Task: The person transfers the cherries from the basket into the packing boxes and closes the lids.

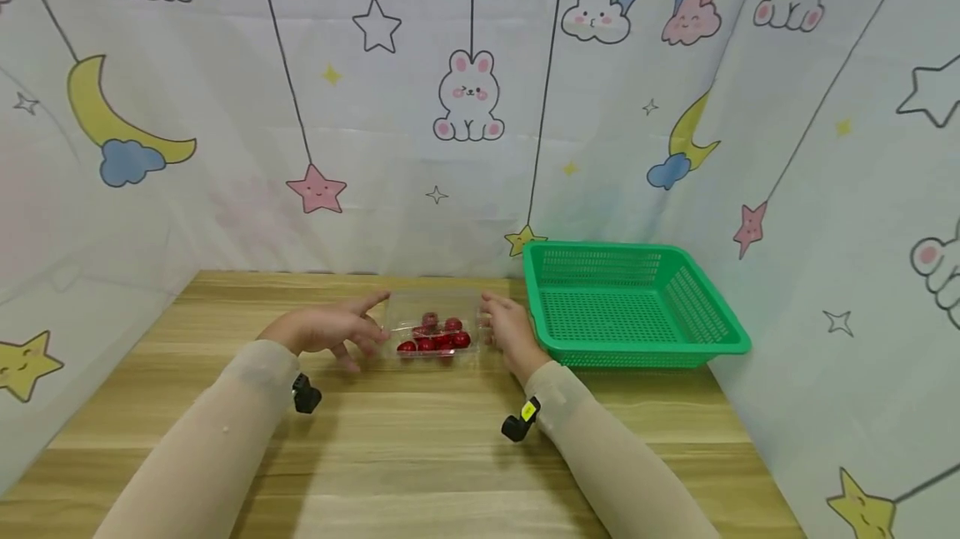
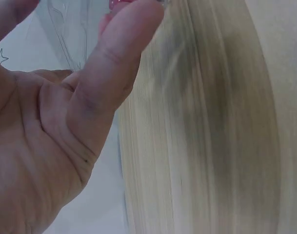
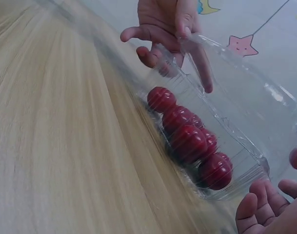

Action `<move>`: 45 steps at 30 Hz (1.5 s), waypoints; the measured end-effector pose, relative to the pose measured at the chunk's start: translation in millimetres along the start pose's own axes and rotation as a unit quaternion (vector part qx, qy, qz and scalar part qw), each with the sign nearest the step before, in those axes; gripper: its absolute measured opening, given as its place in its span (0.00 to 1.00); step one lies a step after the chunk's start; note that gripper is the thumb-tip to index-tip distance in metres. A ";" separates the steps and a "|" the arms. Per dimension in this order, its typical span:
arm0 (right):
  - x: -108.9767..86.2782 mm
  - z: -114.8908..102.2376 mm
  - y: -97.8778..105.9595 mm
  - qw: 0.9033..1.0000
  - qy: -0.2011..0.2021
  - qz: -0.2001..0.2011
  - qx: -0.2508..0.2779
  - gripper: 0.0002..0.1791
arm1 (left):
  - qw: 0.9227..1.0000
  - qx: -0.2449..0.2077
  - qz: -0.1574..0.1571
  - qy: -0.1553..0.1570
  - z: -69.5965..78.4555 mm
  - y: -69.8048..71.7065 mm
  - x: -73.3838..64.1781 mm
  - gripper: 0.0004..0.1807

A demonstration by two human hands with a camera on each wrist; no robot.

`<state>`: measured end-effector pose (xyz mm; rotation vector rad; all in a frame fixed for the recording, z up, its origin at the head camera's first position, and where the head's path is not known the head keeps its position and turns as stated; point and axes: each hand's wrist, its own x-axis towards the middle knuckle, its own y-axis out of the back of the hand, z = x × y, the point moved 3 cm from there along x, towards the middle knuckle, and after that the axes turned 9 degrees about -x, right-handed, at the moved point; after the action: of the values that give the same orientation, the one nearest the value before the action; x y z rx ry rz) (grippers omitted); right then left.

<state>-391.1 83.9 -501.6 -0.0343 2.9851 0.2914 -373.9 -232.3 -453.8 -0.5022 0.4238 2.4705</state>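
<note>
A clear plastic clamshell box (image 3: 241,173) stands on the table, its see-through lid (image 1: 442,302) tilted up at the back. Several dark red cherries (image 3: 188,143) lie clustered inside. My left hand (image 1: 330,329) is at the box's left side with fingers spread; its thumb and index fingertip reach the lid's left edge. In the right wrist view, one finger of that hand shows through the plastic. Opposite it, my right hand (image 1: 513,335) has its fingers loosely bent right at the box's right side. The left wrist view shows the palm and raised thumb, with a bit of red fruit beyond.
To the right of my right hand stands a green plastic basket (image 1: 637,349) with perforated walls and bottom. The wooden tabletop (image 1: 390,456) extends toward me. A white printed curtain (image 1: 405,231) hangs behind the table and along its sides.
</note>
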 end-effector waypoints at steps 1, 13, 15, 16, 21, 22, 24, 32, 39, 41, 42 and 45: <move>-0.2 0.4 0.1 1.000 0.002 0.001 -0.004 0.28 | 1.000 -0.001 0.002 0.002 -0.4 -0.8 0.3 0.62; -6.6 2.2 -1.6 1.000 0.004 0.005 -0.026 0.25 | 1.000 -0.011 0.014 -0.009 -1.5 -4.6 7.9 0.54; -6.6 2.3 -1.5 1.000 0.000 -0.004 -0.030 0.25 | 1.000 -0.017 0.023 -0.005 -1.9 -3.7 10.2 0.53; -6.6 2.3 -1.5 0.999 -0.001 -0.008 -0.033 0.25 | 0.999 -0.019 0.025 -0.004 -1.8 -3.4 10.9 0.53; -6.8 3.2 -1.4 0.999 -0.007 -0.031 -0.031 0.28 | 0.999 -0.029 0.038 0.008 -1.3 -3.3 13.6 0.53; -6.9 3.2 -1.5 0.999 -0.009 -0.035 -0.030 0.29 | 0.999 -0.027 0.040 0.008 -0.9 -3.2 13.5 0.53; -7.4 3.0 -1.9 0.998 -0.014 -0.044 -0.030 0.30 | 0.999 -0.026 0.044 0.010 -0.2 -3.1 13.6 0.53; -8.9 2.8 -2.3 0.996 -0.025 -0.073 -0.041 0.41 | 0.998 -0.025 0.058 0.017 1.1 -3.9 14.4 0.52; -11.0 1.5 -0.3 0.994 -0.021 -0.094 -0.047 0.45 | 0.997 -0.027 0.065 0.024 -1.5 -3.7 17.1 0.49; -11.3 1.3 0.1 0.994 -0.019 -0.100 -0.049 0.46 | 0.997 -0.026 0.065 0.025 -1.2 -3.7 17.2 0.49; -11.5 1.2 0.1 0.993 -0.018 -0.102 -0.050 0.48 | 0.997 -0.025 0.065 0.026 -0.7 -3.8 17.0 0.50; -12.1 0.3 -0.5 0.992 -0.014 -0.110 -0.056 0.51 | 0.997 -0.022 0.066 0.029 1.5 -4.3 16.3 0.50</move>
<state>-379.1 83.6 -500.3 -0.3659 2.8995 0.4264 -384.1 -220.5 -460.5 -0.5817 0.4384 2.6018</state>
